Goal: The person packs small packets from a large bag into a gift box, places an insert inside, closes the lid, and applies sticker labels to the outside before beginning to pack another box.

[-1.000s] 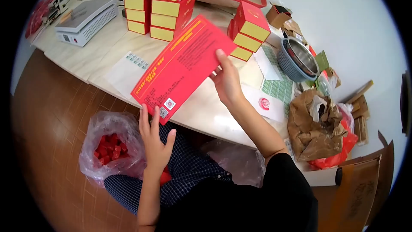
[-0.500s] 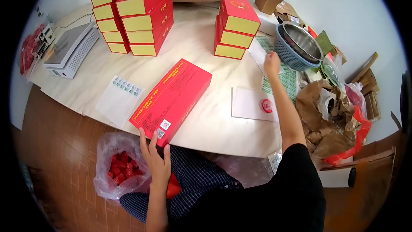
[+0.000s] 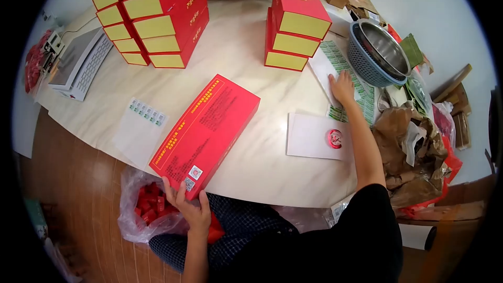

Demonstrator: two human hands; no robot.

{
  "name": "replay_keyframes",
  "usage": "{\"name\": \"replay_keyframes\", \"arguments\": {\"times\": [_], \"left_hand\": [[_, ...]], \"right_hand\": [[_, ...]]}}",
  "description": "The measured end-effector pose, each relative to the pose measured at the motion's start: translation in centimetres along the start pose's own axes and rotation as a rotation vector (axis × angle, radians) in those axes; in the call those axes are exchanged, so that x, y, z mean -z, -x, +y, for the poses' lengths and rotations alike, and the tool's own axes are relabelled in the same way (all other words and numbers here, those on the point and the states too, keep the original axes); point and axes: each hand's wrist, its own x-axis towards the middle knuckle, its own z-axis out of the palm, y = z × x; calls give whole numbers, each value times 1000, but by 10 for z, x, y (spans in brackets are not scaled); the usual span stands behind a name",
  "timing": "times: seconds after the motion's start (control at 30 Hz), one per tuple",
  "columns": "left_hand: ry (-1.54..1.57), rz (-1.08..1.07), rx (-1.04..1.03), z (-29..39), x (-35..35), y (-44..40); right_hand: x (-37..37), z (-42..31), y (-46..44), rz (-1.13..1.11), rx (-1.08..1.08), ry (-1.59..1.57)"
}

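Observation:
A long red box (image 3: 207,131) with yellow lettering and two printed code squares lies slantwise on the table. My left hand (image 3: 189,210) touches its near end, fingers spread along the edge. Farther right, my right hand (image 3: 343,89) rests on a white paper sheet (image 3: 323,76), its fingers slightly apart. Beneath and beside that paper are green printed label sheets (image 3: 335,55). Left of the box lies a white sheet (image 3: 139,136) with a few small green labels at its top. White paper (image 3: 304,133) near my right forearm carries a round red-rimmed item (image 3: 335,139).
Tall stacks of red-and-yellow boxes (image 3: 157,26) stand at the back left, and a shorter stack (image 3: 293,26) at the back centre. A scale (image 3: 81,65) sits far left. Right are a blue basket (image 3: 367,55) with a metal bowl and crumpled brown paper (image 3: 401,147). A bag of red pieces (image 3: 131,204) stands below.
My right hand has lowered onto the papers, its fingers less curled. My left hand stays at the box's near end. The whole view has shifted slightly.

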Motion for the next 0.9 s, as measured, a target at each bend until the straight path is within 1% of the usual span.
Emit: {"name": "replay_keyframes", "arguments": {"times": [0.03, 0.07, 0.13, 0.17, 0.2, 0.27, 0.4, 0.47, 0.53, 0.6, 0.63, 0.73, 0.8, 0.9], "left_hand": [[6, 14, -3, 0, -1, 0], [14, 7, 0, -1, -2, 0], [4, 19, -11, -2, -3, 0], [13, 16, -9, -3, -3, 1], [16, 9, -8, -4, -2, 1], [8, -9, -18, -5, 1, 1], [4, -24, -7, -3, 5, -1], [4, -34, -16, -4, 6, 0], [-11, -27, -10, -2, 6, 0], [-18, -20, -7, 0, 4, 0], [-9, -5, -10, 0, 2, -1], [-32, 3, -20, 0, 3, 0], [-65, -4, -30, -1, 5, -1], [-38, -12, -45, -1, 7, -2]], "right_hand": [[-3, 5, 12, 77, 42, 56], [14, 1, 22, 76, 37, 65], [57, -3, 35, -316, -64, -139], [64, -2, 36, -242, -149, -120], [62, 3, 37, -245, -155, -117], [55, 13, 39, 202, -17, -43], [16, 24, 13, 285, -32, 44], [13, 18, 8, 182, -67, 17], [14, 10, 13, 203, -61, 19], [23, 2, 17, 132, -101, -17], [24, 0, 17, 135, -97, -15], [17, 1, 19, 192, -83, 75], [9, 3, 20, 358, -39, 97], [5, 6, 19, 386, -50, 116]]}}
